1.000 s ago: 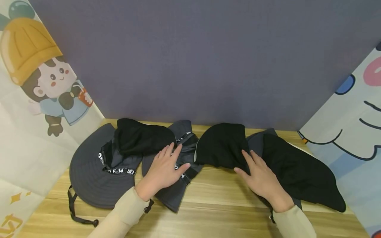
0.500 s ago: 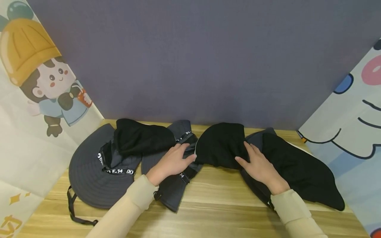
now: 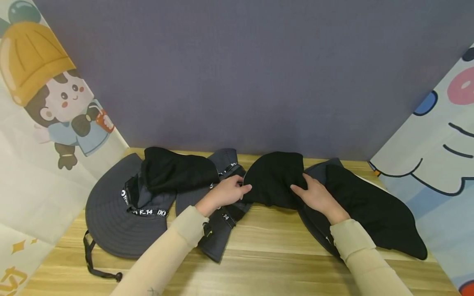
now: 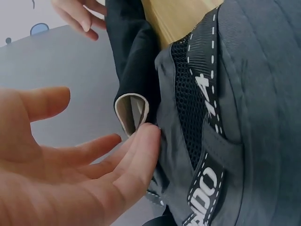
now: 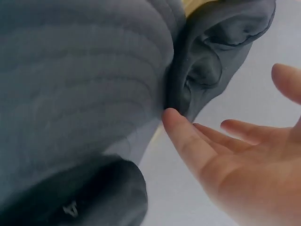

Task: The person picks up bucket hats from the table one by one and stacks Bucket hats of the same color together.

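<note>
A folded black cloth piece [image 3: 275,179] with thin pale edging lies between my two hands. My left hand [image 3: 224,193] is at its left edge, over a dark grey strapped hat [image 3: 216,244]. In the left wrist view the fingers [image 4: 141,155] are slightly bent at the pale-edged opening, with the thumb well apart. My right hand [image 3: 318,199] is at the black cloth's right end, above a grey hat brim [image 3: 314,230]. In the right wrist view a fingertip [image 5: 174,117] meets the dark fabric, the thumb apart.
Another dark grey wide-brimmed hat [image 3: 115,230] with white lettering lies at the left, its cord [image 3: 92,263] trailing on the wooden table [image 3: 274,255]. A black cloth [image 3: 181,170] lies over it. A larger black cloth [image 3: 374,209] lies at right. A grey panel [image 3: 237,82] stands behind.
My left hand has moved right, from over the middle hat to the black cloth's left edge. My right hand has shifted slightly up and left to the cloth's right end.
</note>
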`<action>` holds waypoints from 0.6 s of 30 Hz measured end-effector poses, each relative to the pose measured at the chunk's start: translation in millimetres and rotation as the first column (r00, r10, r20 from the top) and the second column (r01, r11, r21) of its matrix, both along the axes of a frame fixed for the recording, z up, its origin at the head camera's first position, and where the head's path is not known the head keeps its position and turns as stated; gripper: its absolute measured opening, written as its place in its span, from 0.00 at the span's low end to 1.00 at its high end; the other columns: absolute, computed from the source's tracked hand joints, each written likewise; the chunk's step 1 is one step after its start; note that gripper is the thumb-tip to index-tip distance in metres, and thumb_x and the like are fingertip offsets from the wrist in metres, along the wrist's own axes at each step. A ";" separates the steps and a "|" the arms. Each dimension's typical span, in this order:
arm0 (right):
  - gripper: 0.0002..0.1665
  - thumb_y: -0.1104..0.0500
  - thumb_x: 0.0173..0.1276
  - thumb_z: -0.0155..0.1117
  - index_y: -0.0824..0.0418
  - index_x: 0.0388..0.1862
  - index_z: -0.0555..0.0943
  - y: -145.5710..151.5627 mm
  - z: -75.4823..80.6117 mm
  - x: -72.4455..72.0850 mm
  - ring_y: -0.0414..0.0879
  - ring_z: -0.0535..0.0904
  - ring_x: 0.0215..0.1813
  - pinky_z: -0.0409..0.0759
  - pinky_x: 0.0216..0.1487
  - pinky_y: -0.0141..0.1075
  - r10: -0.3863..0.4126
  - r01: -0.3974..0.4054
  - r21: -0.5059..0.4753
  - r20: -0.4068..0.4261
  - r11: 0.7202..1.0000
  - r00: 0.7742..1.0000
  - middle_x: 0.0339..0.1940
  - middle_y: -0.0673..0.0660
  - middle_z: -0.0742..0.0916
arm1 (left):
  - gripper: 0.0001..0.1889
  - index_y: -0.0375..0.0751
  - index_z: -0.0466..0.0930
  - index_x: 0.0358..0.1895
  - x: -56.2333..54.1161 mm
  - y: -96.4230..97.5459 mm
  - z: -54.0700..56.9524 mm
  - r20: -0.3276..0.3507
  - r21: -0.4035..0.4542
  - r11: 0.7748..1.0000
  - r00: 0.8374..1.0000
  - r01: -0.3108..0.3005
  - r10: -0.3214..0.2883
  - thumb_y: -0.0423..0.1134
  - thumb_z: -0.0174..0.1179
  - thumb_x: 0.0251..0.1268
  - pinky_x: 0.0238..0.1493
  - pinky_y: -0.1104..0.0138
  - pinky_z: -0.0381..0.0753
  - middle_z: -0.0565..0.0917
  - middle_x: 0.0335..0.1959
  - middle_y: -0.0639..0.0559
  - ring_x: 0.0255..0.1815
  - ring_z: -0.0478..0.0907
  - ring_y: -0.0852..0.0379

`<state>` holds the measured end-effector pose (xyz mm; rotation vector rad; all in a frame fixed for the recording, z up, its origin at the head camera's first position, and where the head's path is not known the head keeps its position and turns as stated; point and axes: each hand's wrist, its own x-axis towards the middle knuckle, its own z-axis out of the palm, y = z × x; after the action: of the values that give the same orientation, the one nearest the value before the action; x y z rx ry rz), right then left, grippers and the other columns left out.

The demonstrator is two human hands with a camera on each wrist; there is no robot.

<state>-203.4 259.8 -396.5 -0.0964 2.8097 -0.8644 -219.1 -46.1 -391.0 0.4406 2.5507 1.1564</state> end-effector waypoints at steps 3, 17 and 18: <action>0.54 0.36 0.80 0.49 0.75 0.80 0.43 2.1 -3.8 -5.6 0.77 0.49 0.77 0.54 0.72 0.67 -0.035 0.035 -0.014 0.043 0.999 0.998 0.79 0.80 0.52 | 0.31 0.32 0.68 0.71 -3.3 2.4 -2.1 0.020 0.020 1.000 1.000 -0.018 0.017 0.51 0.54 0.77 0.59 0.53 0.76 0.86 0.43 0.44 0.52 0.81 0.47; 0.48 0.49 0.81 0.52 0.74 0.81 0.40 9.3 -8.0 -15.5 0.69 0.68 0.69 0.81 0.58 0.48 -0.229 0.295 -0.359 0.215 0.885 0.950 0.75 0.78 0.61 | 0.19 0.27 0.78 0.56 -20.5 11.0 -18.3 0.153 0.181 0.965 0.974 -0.191 0.165 0.39 0.63 0.71 0.38 0.65 0.83 0.82 0.45 0.41 0.32 0.83 0.55; 0.48 0.50 0.81 0.52 0.75 0.81 0.41 9.7 -8.8 -14.9 0.68 0.73 0.64 0.83 0.54 0.46 -0.234 0.305 -0.376 0.224 0.875 0.946 0.72 0.79 0.65 | 0.18 0.28 0.78 0.56 -20.9 11.8 -19.8 0.151 0.183 0.965 0.975 -0.190 0.163 0.39 0.63 0.71 0.38 0.64 0.84 0.82 0.46 0.41 0.32 0.83 0.54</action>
<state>-218.4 269.5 -405.3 0.3074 2.4741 -1.4399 -240.0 -34.3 -410.8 0.1728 2.4081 1.4579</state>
